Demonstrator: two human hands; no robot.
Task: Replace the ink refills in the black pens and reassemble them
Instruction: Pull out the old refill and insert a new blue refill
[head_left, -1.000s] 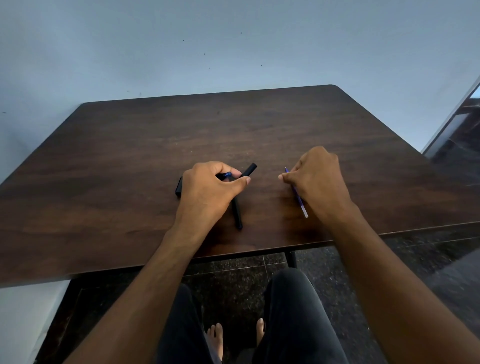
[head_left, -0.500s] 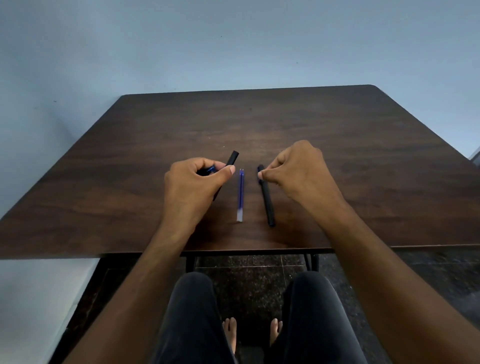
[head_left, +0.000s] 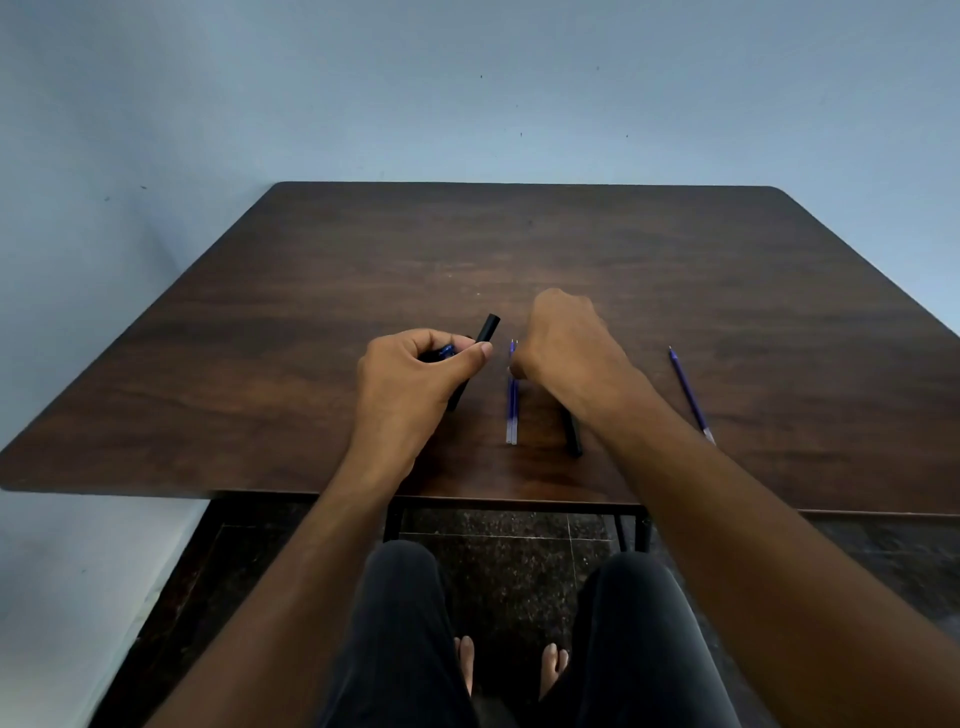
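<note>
My left hand (head_left: 415, 374) grips a black pen barrel (head_left: 487, 328) whose end sticks up past my thumb, and a bit of blue shows inside my fingers. My right hand (head_left: 566, 343) is curled over the upper part of a second black pen (head_left: 571, 441) that lies on the table. Only that pen's near end shows below my wrist. Two blue refills (head_left: 512, 410) lie side by side between my hands, with my right fingertips close beside them. A third blue refill (head_left: 688, 395) lies apart, to the right of my right forearm.
The dark wooden table (head_left: 519, 249) stands against a pale blue wall. Its near edge runs just above my knees, and my bare feet are on the dark tiled floor below.
The view has swung and a refill at the right has come into sight. My right hand has closed further over the lying black pen. My left hand keeps its hold on the barrel.
</note>
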